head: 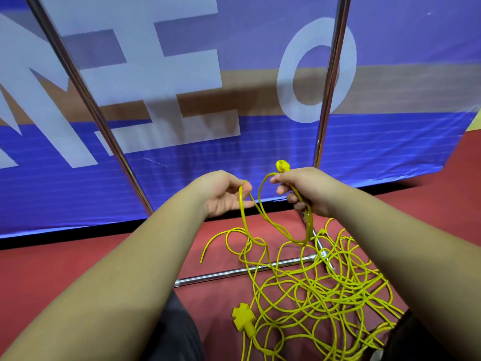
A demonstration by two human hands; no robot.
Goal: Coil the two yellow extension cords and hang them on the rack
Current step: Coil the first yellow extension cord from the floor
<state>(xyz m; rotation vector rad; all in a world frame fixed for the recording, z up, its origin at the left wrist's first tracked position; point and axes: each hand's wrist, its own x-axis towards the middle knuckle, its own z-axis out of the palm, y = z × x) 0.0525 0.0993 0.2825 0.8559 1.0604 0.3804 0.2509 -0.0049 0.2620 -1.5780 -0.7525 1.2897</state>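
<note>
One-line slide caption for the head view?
Right hand holds the plug end, left hand pinches a loop of yellow cord above the tangle by the rack base.

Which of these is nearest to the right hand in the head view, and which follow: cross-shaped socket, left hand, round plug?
1. Round plug: atop the right hand, which grips its cord.
2. Left hand: just beside, leftward, pinching the same cord.
3. Cross-shaped socket: down on the red floor, lower left.
</note>
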